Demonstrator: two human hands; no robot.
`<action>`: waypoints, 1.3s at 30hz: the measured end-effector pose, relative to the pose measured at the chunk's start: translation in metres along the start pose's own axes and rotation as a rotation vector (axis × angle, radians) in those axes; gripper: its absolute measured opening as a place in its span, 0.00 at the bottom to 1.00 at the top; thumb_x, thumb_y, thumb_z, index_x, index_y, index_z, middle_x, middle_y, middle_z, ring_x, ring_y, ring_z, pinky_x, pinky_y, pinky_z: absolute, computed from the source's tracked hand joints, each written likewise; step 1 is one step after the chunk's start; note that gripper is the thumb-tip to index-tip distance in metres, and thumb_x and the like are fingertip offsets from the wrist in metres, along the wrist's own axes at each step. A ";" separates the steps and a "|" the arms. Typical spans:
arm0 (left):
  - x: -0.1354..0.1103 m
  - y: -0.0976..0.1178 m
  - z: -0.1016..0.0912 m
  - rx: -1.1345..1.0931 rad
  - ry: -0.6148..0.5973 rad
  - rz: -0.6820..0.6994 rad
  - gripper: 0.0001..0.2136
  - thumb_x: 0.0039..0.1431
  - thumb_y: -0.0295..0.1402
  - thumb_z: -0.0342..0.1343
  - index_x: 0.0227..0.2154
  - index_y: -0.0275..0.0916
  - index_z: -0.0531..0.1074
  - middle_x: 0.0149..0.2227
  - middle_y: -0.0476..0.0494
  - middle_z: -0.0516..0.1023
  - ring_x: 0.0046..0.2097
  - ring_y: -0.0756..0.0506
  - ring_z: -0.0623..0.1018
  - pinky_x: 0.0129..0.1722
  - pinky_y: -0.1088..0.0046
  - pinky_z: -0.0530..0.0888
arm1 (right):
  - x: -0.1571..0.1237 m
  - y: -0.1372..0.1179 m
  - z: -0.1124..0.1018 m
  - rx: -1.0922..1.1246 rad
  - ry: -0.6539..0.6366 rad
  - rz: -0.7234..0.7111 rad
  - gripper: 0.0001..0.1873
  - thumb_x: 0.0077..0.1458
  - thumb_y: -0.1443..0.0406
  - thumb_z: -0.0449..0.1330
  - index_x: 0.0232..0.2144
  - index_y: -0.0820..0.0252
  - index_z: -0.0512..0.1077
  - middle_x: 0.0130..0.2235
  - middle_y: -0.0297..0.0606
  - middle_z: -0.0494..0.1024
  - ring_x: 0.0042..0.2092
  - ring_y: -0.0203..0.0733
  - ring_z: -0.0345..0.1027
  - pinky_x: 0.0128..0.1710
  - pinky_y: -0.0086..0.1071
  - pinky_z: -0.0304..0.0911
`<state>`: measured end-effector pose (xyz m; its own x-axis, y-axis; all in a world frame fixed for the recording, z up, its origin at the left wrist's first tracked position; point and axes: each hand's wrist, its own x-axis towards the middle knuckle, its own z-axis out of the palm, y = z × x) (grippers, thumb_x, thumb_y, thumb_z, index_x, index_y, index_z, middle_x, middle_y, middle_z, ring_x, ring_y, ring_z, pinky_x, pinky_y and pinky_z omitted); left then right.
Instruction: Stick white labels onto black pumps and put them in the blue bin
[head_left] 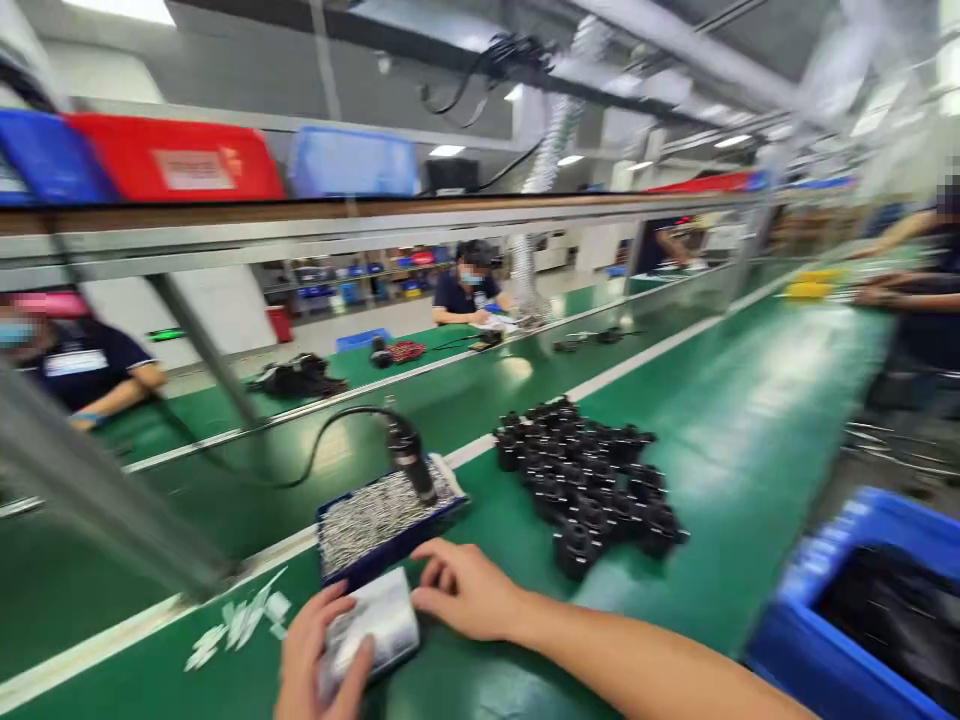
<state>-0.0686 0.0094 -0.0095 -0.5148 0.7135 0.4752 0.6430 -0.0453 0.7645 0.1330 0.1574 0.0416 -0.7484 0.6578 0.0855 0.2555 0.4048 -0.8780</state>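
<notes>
Grip firm, left hand [319,665] and right hand [465,590] on a white packet [373,628], long axis slanting up-right.

**Green assembly bench [739,400] on a factory line**
Black moulded parts [592,490] lie heaped beside a blue tray [361,563] of metal pins [379,518]; white slips [236,620] nearby.

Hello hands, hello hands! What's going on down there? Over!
Left hand and right hand on white packet. Blue tray of metal bits just ahead. Black parts off to the right. Over!
</notes>
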 end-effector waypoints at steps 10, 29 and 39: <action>-0.020 0.019 -0.001 -0.048 -0.159 -0.051 0.19 0.64 0.44 0.64 0.53 0.43 0.75 0.58 0.32 0.74 0.61 0.31 0.75 0.62 0.45 0.74 | -0.008 0.004 0.013 0.105 -0.081 -0.085 0.15 0.60 0.63 0.64 0.48 0.60 0.82 0.35 0.38 0.79 0.32 0.39 0.67 0.28 0.29 0.64; 0.001 0.043 -0.007 -0.342 -0.164 -0.029 0.14 0.67 0.44 0.66 0.29 0.42 0.79 0.33 0.45 0.76 0.40 0.43 0.76 0.41 0.71 0.72 | -0.013 -0.011 0.013 0.177 -0.038 -0.173 0.10 0.67 0.60 0.57 0.34 0.57 0.72 0.39 0.38 0.70 0.35 0.40 0.66 0.30 0.29 0.63; 0.001 0.041 -0.007 -0.376 -0.129 -0.111 0.21 0.63 0.50 0.68 0.22 0.41 0.77 0.29 0.44 0.75 0.41 0.40 0.75 0.40 0.71 0.71 | -0.017 -0.007 0.016 -0.012 0.011 -0.343 0.12 0.73 0.62 0.50 0.33 0.54 0.63 0.36 0.35 0.70 0.35 0.42 0.65 0.34 0.33 0.61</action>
<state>-0.0463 0.0034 0.0253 -0.4789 0.8092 0.3404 0.3234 -0.1979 0.9253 0.1338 0.1335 0.0388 -0.7854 0.4886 0.3800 -0.0027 0.6112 -0.7914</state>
